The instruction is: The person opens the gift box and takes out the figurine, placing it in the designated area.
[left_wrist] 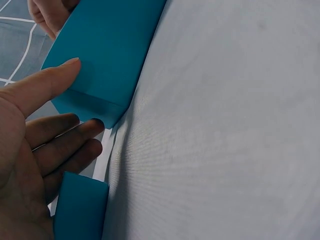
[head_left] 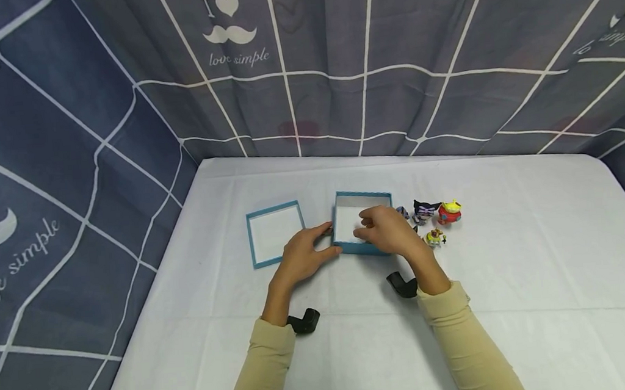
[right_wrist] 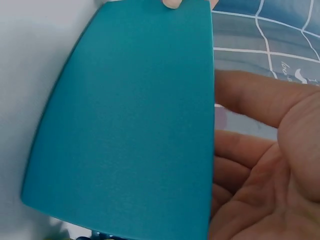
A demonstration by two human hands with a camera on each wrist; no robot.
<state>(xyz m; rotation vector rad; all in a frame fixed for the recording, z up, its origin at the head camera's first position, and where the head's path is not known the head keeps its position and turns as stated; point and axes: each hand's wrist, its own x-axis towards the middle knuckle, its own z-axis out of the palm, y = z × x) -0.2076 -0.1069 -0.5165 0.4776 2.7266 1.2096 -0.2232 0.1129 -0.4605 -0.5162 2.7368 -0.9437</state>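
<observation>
A teal open box point(head_left: 364, 249) with a white inside stands on the white table. At its near left corner my left hand point(head_left: 303, 257) steadies it; in the left wrist view the thumb point(left_wrist: 67, 75) lies along the teal wall and the other fingers extend loosely by the corner. My right hand point(head_left: 388, 230) reaches over the right side into the box, fingers bent downward. In the right wrist view the box wall point(right_wrist: 125, 120) hides those fingertips, so whether they hold anything cannot be seen. Just right of the box are small figures: a black-and-purple one point(head_left: 424, 212), a red-and-yellow one point(head_left: 449, 212) and a yellowish one point(head_left: 434, 238).
The shallow teal-edged lid point(head_left: 276, 234) lies inside up to the left of the box, close to my left hand. Black devices point(head_left: 307, 322) sit at both wrists. A dark grid-patterned curtain point(head_left: 327, 96) hangs behind the table and along its left side.
</observation>
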